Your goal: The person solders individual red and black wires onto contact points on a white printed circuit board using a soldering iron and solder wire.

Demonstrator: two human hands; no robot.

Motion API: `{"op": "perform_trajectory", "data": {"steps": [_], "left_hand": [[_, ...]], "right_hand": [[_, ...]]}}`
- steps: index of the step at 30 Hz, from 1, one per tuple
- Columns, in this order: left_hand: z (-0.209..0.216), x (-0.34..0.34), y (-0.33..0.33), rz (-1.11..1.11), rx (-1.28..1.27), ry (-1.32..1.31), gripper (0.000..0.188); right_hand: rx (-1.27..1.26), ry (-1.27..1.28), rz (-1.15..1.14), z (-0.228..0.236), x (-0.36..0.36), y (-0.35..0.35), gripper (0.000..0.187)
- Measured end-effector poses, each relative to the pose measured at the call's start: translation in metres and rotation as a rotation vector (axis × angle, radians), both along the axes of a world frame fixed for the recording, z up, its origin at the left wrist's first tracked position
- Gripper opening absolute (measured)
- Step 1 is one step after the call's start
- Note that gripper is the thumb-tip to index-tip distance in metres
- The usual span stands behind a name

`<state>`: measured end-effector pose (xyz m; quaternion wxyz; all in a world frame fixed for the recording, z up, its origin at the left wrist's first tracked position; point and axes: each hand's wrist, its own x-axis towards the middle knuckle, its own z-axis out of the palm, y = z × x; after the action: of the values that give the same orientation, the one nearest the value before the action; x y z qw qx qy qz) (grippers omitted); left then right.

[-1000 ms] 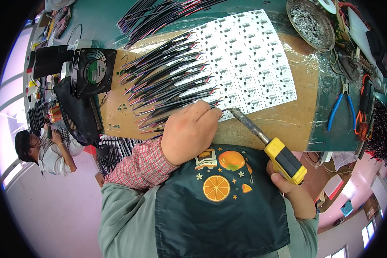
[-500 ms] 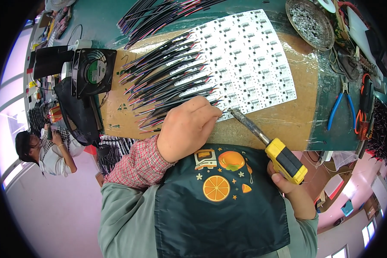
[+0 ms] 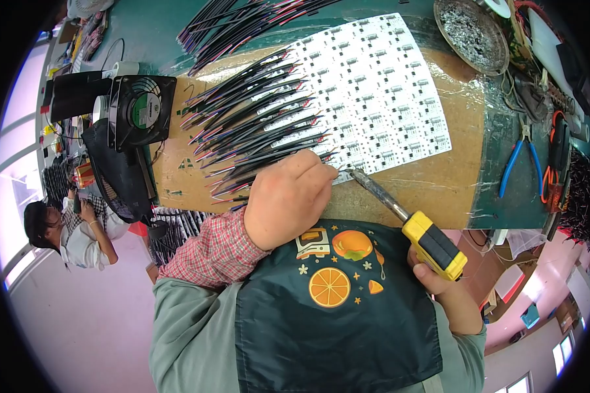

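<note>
– Yellow & blk soldering iron (image 3: 432, 245); where've we got it?

– R hand (image 3: 439, 285), closed round the handle; metal tip's down at the lower edge of our white circuit sheet (image 3: 390, 92), just beside our other fingertips; we can't tell if it touches.

– & our L hand (image 3: 288, 200)?

– Fingers bent in by the sheet's lower L corner; tips are too hidden, so we can't say whether they grip anything.

– Wires?

– Blk wires (image 3: 255, 124) w/ coloured ends, in rows over the sheet's L part, sticking out onto our brown board (image 3: 439, 190); another bundle (image 3: 242, 26) lies beyond, on the green tabletop (image 3: 157, 33).

– Rest of our bench?

– Fan (image 3: 143, 110) at L; blue-handled pliers (image 3: 510, 171) at R, handles twd us; round dish (image 3: 486, 71) w/ silvery bits, top R; another person (image 3: 78, 229) off L, well apart from us.
</note>
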<state>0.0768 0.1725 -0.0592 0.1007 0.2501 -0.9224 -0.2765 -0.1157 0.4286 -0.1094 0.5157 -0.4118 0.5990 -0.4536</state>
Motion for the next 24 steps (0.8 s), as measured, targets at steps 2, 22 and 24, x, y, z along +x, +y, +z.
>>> {"op": "perform_trajectory", "data": {"steps": [2,22,24], "left_hand": [[0.000,0.000,0.000,-0.005,-0.013,0.006,0.012],[0.010,0.009,-0.059,0.077,-0.350,-0.261,0.063],[0.008,0.013,-0.059,0.084,-0.301,-0.225,0.063]], "right_hand": [[0.013,-0.063,-0.033,0.000,0.000,0.000,0.026],[-0.331,-0.306,-0.536,0.011,-0.021,-0.093,0.078],[-0.280,-0.349,-0.527,0.010,-0.019,-0.098,0.081]]}}
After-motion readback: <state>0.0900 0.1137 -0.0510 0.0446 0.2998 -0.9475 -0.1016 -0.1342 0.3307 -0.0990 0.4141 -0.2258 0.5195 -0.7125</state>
